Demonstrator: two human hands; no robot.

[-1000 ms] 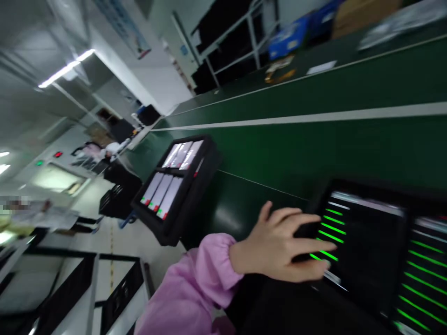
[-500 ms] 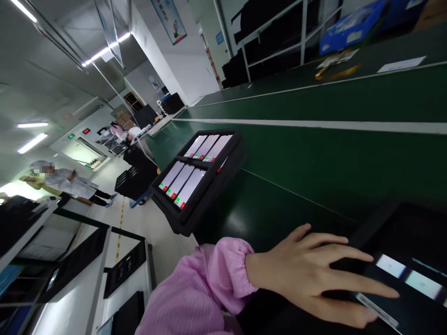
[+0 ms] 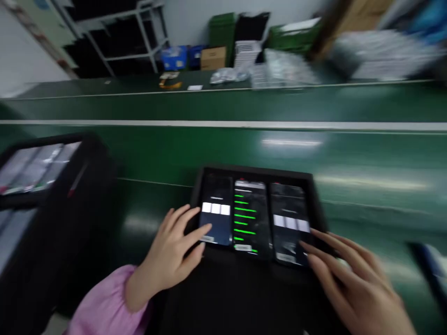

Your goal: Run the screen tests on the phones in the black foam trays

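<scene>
A black foam tray point(image 3: 223, 293) lies in front of me with three lit smartphones in a row along its far side. My left hand point(image 3: 174, 249), in a pink sleeve, rests at the tray's left edge, fingers spread, one fingertip over the left smartphone point(image 3: 219, 232). The middle smartphone point(image 3: 249, 216) shows green lines on a dark screen. White blocks light the right smartphone point(image 3: 289, 242). My right hand point(image 3: 359, 279) is at the tray's right edge, slightly blurred, its fingers outstretched and the tips by that phone's lower right corner. Neither hand grips anything.
To the left stands a stack of black trays point(image 3: 84, 186) holding phones with pale screens. Along the back of the green bench point(image 3: 167, 149) are blue bins point(image 3: 174, 58), a cardboard box point(image 3: 213, 58) and plastic bags point(image 3: 289, 67). A blurred dark-edged object point(image 3: 431, 267) lies at right.
My view has swung right and levelled, so the tray in front is now central and the left stack sits at the edge. My right hand has come into view.
</scene>
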